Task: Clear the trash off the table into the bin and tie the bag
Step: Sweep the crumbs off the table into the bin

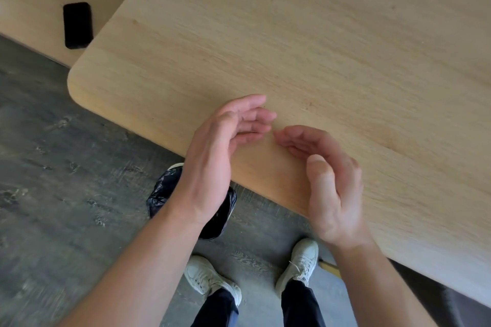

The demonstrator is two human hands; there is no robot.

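Observation:
My left hand [225,138] and my right hand [324,175] hover over the near edge of the light wooden table [305,34], palms cupped toward each other, fingertips almost meeting. Neither hand holds anything that I can see. On the floor below the table edge stands a bin lined with a black bag [162,191], mostly hidden behind my left forearm. I see no trash on the tabletop.
A black phone [77,25] lies on a second wooden surface at the far left. The floor [53,167] is dark grey. My two white shoes [210,279] stand just in front of the table, right of the bin.

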